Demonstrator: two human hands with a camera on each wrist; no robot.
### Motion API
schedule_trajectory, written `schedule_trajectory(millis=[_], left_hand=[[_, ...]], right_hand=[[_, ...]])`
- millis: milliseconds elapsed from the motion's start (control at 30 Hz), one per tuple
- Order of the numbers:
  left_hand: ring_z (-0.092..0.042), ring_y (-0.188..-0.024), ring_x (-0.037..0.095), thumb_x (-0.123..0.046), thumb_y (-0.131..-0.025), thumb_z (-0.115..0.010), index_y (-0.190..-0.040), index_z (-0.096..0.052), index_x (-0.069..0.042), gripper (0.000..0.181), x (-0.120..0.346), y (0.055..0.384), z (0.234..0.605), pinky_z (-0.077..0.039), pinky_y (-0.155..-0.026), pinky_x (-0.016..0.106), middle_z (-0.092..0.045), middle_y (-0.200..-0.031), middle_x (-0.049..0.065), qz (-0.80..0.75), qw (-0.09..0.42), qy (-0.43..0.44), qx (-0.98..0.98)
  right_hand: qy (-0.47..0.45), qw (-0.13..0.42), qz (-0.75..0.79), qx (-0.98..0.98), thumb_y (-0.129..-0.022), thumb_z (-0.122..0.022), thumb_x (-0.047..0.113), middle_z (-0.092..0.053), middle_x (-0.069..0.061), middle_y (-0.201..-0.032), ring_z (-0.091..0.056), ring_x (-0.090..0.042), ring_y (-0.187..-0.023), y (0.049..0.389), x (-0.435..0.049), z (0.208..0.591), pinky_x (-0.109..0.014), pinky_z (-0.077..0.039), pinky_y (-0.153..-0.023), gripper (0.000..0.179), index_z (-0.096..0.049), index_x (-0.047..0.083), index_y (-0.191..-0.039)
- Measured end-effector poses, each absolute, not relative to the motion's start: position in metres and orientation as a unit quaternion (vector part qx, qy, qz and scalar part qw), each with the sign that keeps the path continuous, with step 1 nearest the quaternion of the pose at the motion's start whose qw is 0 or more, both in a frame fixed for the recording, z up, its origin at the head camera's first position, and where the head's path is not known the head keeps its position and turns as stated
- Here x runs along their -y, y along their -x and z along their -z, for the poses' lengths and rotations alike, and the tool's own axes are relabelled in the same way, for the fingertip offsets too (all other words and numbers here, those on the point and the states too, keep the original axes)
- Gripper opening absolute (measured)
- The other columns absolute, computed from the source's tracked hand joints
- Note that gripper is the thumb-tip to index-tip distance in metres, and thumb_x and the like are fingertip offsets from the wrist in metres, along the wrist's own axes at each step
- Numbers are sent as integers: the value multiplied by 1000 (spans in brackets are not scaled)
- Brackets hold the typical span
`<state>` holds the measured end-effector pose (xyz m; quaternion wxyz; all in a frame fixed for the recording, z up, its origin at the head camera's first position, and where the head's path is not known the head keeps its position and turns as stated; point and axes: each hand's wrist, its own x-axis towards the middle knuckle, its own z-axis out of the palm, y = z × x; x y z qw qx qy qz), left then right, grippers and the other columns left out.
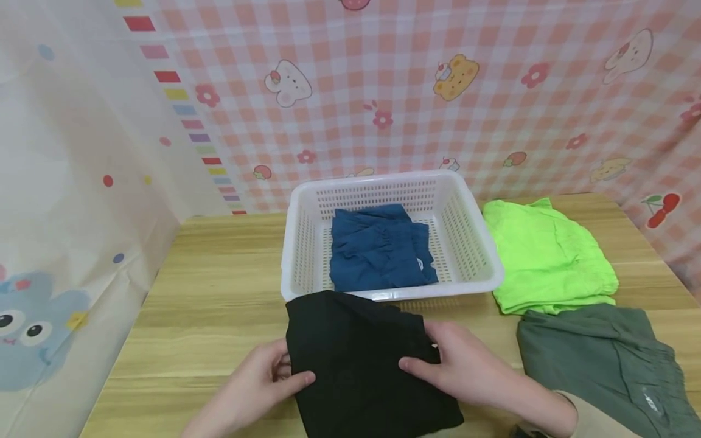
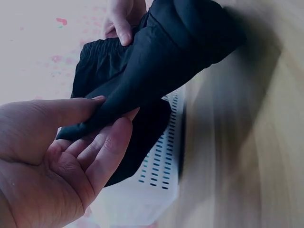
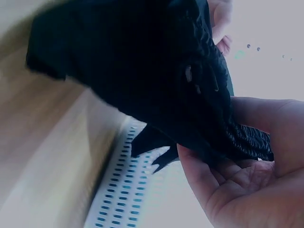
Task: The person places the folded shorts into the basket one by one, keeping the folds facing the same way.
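The left hand [image 1: 261, 376] pinches one edge of the black garment [image 1: 361, 371], before the white basket [image 1: 480, 231]; the right hand [image 1: 462, 365] pinches the other. Only the right wrist view shows the garment's pale marks [image 3: 188, 74]; only the head view, the lime garment [image 1: 547, 258].

Soft, even light fills the head view, which is mostly sharp, though the black cloth [image 1: 372, 371] is so dark its folds nearly vanish. The left wrist view is bluish, washed out at ten o'clock, with a hazy shadow on the blurred table [image 2: 270, 142] towards two. The right wrist view has a blurred table, pale glare at two o'clock and a basket [image 3: 111, 204] bleaching out near six.
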<state>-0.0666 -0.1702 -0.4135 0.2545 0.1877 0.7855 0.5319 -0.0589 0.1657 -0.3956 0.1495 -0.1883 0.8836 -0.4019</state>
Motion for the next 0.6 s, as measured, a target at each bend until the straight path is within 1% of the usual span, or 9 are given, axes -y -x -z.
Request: schedule_trajectory(millis=[100,200,233,300,367,500,567,600], left_hand=[[-76,-102,-1,-15,-101,-70,-132,-63,6,38,170,66,409,-63,-87,21,-75,-126,23,-535,246,-187,-786],[-75,-102,-1,-17,-101,-71,-132,-63,4,38,169,66,405,-62,-85,18,-76,-126,21,-529,234,-183,-795],[-75,-101,-2,-18,-101,-71,-132,-63,3,38,168,65,403,-62,-84,18,-76,-126,21,-527,228,-184,-798],[-75,-100,-2,-19,-101,-72,-132,-64,1,38,168,65,401,-61,-82,18,-77,-125,19,-522,218,-182,-805],[-74,-98,-2,-20,-100,-72,-131,-65,0,37,169,64,398,-60,-79,18,-78,-123,17,-516,210,-179,-811],[-74,-94,-2,-21,-100,-72,-130,-66,-2,35,169,62,394,-60,-75,20,-80,-120,14,-506,197,-179,-820],[-73,-92,-2,-21,-100,-72,-129,-67,-3,35,169,61,392,-60,-72,20,-80,-118,14,-503,190,-181,-824],[-73,-90,-2,-21,-100,-72,-129,-67,-3,34,169,60,391,-59,-70,20,-80,-118,13,-502,186,-183,-825]], right_hand=[[194,132,399,-886,-95,-77,38,-78,12,-97,-66,7,-85,59,-167,391,-21,-57,-76,30,-72,15,-114],[201,109,395,-890,-95,-78,36,-77,13,-91,-64,8,-81,59,-167,387,-21,-56,-73,27,-72,15,-109],[201,103,395,-890,-95,-78,36,-77,13,-92,-64,8,-81,59,-167,386,-20,-56,-73,26,-72,15,-110],[196,99,396,-892,-94,-79,36,-77,13,-90,-62,8,-78,59,-167,384,-20,-55,-72,26,-72,16,-109],[189,100,398,-892,-94,-79,36,-76,13,-88,-59,7,-70,59,-168,382,-19,-53,-68,26,-73,16,-108],[187,98,400,-892,-94,-79,36,-76,12,-88,-53,6,-64,57,-169,379,-19,-51,-66,26,-73,16,-109],[185,95,400,-893,-93,-79,36,-72,12,-81,-48,5,-60,56,-170,377,-19,-49,-64,25,-72,16,-106],[186,93,399,-893,-94,-79,36,-71,13,-80,-48,5,-62,56,-171,376,-19,-49,-65,24,-72,17,-105]])
